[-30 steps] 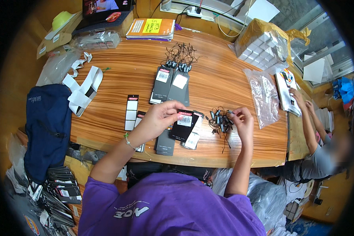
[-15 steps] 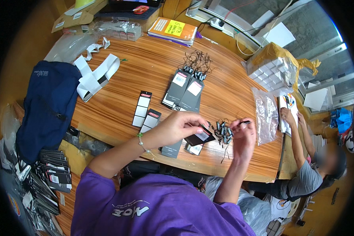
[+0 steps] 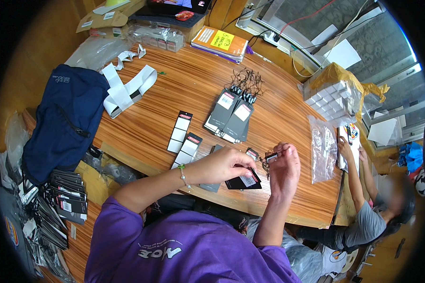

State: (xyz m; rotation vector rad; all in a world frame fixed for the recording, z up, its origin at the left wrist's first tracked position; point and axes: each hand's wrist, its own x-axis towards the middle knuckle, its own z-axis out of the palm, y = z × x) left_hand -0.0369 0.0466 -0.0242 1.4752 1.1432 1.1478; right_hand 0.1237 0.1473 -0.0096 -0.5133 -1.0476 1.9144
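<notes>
My left hand (image 3: 242,166) is closed on a black hang tag (image 3: 248,182) with a white label, held low over the near table edge. Between the fingertips of my right hand (image 3: 286,170) is a thin black tag string (image 3: 272,157) with a small dark plastic piece. Behind that hand, the loose strings on the table are mostly hidden. Farther back lies a stack of dark grey hang tags (image 3: 229,114) with black strings (image 3: 248,82) fanned from its far end. Left of it are black strips with white stickers (image 3: 180,132). A grey tag (image 3: 211,185) lies partly under my left wrist.
A clear plastic bag (image 3: 323,151) and a wrapped block of white boxes (image 3: 334,96) lie at right, near a co-worker's hands (image 3: 347,148). A navy bag (image 3: 63,122), a white band (image 3: 127,89) and notebooks (image 3: 220,43) surround the left and far sides. Piled tags (image 3: 68,203) sit lower left.
The view has shifted, so the table appears slightly to the right. My right hand now has a string's dark piece pointing toward the hang tag. My left hand still holds the tag, now more visible.
</notes>
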